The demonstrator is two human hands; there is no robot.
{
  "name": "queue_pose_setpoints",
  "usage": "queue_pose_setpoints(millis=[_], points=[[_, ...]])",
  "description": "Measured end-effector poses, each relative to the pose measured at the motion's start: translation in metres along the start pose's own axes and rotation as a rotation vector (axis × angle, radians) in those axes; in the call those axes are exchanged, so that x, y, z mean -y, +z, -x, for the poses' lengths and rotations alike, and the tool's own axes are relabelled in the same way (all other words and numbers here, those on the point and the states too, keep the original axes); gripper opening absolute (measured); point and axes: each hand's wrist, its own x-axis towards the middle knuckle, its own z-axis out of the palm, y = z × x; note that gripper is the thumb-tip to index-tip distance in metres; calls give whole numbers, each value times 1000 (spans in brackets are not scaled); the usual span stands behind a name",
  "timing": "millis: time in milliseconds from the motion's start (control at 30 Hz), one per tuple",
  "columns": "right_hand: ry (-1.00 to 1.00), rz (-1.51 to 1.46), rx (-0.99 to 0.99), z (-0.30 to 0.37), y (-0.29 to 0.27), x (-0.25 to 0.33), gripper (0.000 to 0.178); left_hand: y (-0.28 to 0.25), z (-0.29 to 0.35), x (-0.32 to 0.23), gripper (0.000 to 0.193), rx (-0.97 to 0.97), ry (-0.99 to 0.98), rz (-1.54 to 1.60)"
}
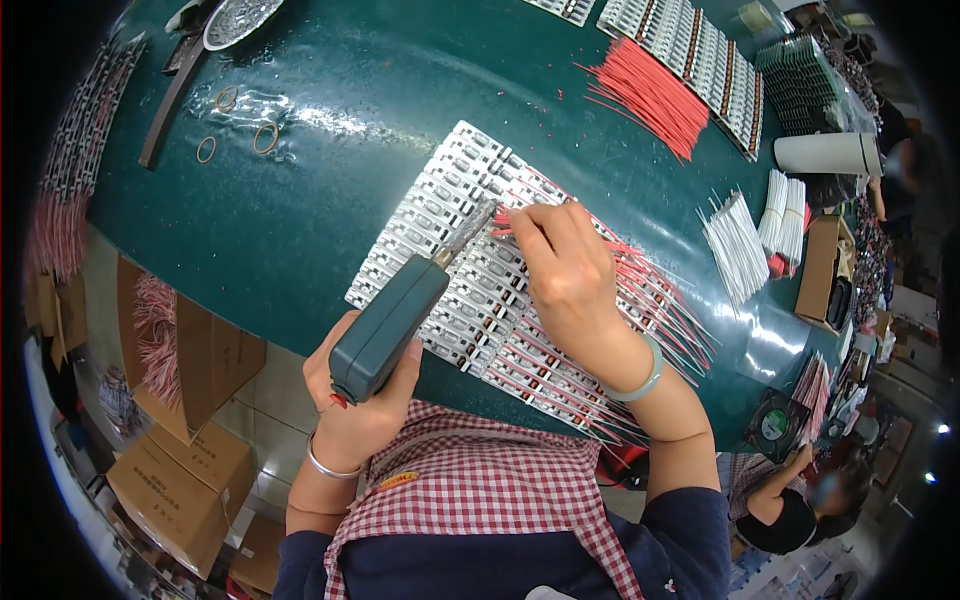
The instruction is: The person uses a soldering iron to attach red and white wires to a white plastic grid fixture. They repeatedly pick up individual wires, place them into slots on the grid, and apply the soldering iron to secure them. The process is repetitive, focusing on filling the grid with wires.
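Note:
My left hand (362,392) is wrapped round a dark green soldering gun (388,325). Its metal tip points away to the upper right, over a panel of white plastic parts (425,215) set in rows. Beside that tip, the fingers of my right hand (570,265) are pinched together on a small bunch of red wires (503,221), whose ends stick out to the left. More red and white wires (660,300) fan out from the panel's right side, passing beneath my right wrist. My fingers hide part of the rows there.
Loose red wires (655,100) lie at the far right beside another panel (690,60). White wire bundles (735,245) and a white cup (826,154) stand nearer the right edge. A metal pan (240,20) and rubber bands (266,138) are far left. Another person (800,500) sits lower right.

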Motion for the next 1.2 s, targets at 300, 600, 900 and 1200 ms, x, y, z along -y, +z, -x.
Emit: queue_pose_setpoints(millis=[300,600,900,1200], points=[[15,0,-11,0,0,1,25,-3,14,8,20,-97,-68,4],[-7,11,-68,3,0,2,29,-7,19,7,21,-106,-87,30],[3,-16,-54,6,2,9,31,-11,16,6,18,-14,-34,-22],[-9,-14,-35,5,2,10,30,-9,14,6,15,8,5,-8]])
